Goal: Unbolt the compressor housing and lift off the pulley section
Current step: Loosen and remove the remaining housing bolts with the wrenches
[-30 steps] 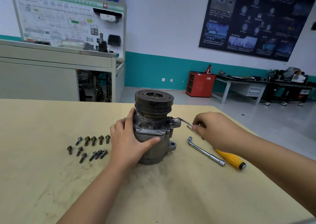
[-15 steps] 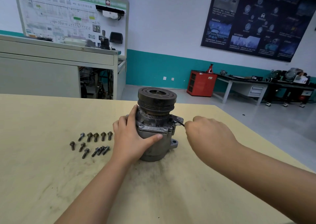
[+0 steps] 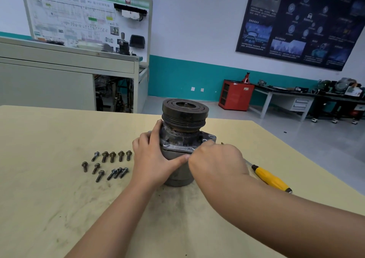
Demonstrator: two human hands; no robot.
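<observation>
The compressor [image 3: 178,178] stands upright on the table [image 3: 59,208], its dark grooved pulley section [image 3: 185,112] on top. My left hand [image 3: 156,159] grips the grey housing [image 3: 177,139] from the left, thumb across its front just under the flange. My right hand [image 3: 217,159] is curled tight against the flange's right front corner, holding a thin metal wrench that it hides almost fully; only a small tip [image 3: 222,143] shows. Several loose bolts [image 3: 110,165] lie on the table to the left.
A yellow-handled screwdriver [image 3: 271,178] lies on the table right of my right forearm. The table's far and right edges drop to the workshop floor. A grey cabinet [image 3: 59,80] and a red cabinet [image 3: 235,96] stand well behind.
My right hand has swung the thin wrench from out at the right in towards the housing front, and now nearly touches my left thumb. My left hand keeps its grip.
</observation>
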